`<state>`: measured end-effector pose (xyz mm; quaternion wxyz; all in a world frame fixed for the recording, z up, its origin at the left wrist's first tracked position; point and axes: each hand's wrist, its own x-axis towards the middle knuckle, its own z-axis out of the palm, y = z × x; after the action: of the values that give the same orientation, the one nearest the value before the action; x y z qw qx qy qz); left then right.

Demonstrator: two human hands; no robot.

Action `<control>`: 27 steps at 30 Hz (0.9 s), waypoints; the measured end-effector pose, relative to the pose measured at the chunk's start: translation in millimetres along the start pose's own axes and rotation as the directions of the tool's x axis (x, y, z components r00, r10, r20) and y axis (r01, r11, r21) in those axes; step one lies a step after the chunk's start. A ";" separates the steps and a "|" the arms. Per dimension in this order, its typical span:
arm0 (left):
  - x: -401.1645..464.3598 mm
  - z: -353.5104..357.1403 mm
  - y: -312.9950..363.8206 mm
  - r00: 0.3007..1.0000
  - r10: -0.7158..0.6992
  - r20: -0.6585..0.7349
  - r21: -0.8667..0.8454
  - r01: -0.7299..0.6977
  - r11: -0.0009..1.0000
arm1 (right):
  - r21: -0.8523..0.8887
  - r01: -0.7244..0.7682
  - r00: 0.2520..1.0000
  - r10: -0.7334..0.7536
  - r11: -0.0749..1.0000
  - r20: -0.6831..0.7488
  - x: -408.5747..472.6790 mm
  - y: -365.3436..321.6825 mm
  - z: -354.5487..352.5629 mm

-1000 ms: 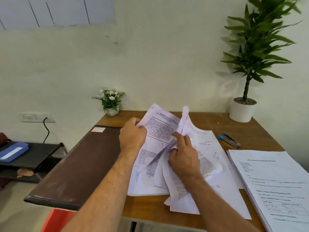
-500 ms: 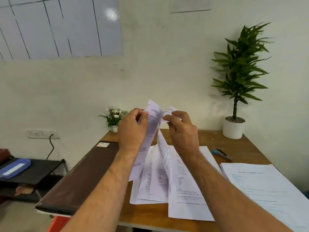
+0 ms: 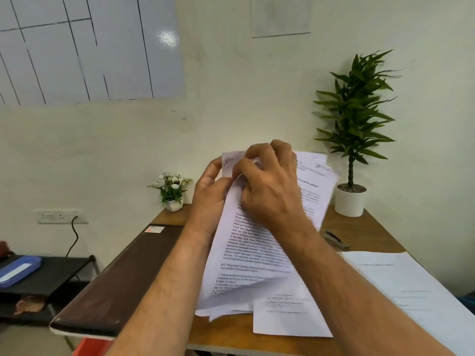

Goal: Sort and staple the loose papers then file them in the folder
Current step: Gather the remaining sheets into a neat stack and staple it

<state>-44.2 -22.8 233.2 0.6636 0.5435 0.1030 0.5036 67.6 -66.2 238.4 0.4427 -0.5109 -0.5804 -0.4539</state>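
Observation:
Both hands hold a bunch of printed loose papers (image 3: 246,255) lifted above the wooden table (image 3: 365,227). My left hand (image 3: 208,194) grips the sheets at their top left edge. My right hand (image 3: 270,186) pinches the upper corners, its fingers curled over the sheets. One sheet (image 3: 290,319) lies flat on the table under the bunch. A second stack of papers (image 3: 411,289) lies at the right. A stapler (image 3: 335,238) rests behind that stack. A dark brown folder (image 3: 120,276) lies on the table's left part.
A tall potted plant (image 3: 350,194) stands at the back right corner, a small flower pot (image 3: 173,199) at the back left. A low black shelf (image 3: 51,276) with a blue case (image 3: 18,269) stands left of the table. The wall runs close behind.
The hands have lifted the bunch of papers from the table and brought them together at the top; the right hand has moved over the upper corners. The view has tilted upward.

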 end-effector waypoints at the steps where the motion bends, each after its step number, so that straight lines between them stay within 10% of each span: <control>1: -0.9 -3.2 -7.6 0.999 -0.037 -0.005 -0.045 0.037 0.998 | -0.018 0.001 0.999 0.000 1.000 0.052 -4.4 -0.6 -0.8; 9: -30.3 -34.1 -105.4 0.926 -0.368 -0.082 -0.056 0.365 0.929 | -0.041 -0.202 0.846 0.195 0.979 0.497 -97.7 7.3 15.3; 17: -30.7 -67.0 -155.9 0.845 -0.485 -0.225 0.295 0.534 0.793 | -0.195 -0.579 0.418 0.493 0.792 0.763 -158.0 35.1 39.3; 27: -45.2 -85.5 -201.0 0.890 -0.381 -0.252 0.470 0.457 0.755 | -0.202 -0.669 0.356 0.547 0.715 0.758 -209.0 46.8 66.4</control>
<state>-12.2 14.4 15.6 0.5797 0.6273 0.4000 0.3324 128.8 -38.1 24.5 0.3183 -0.7978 -0.5094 0.0529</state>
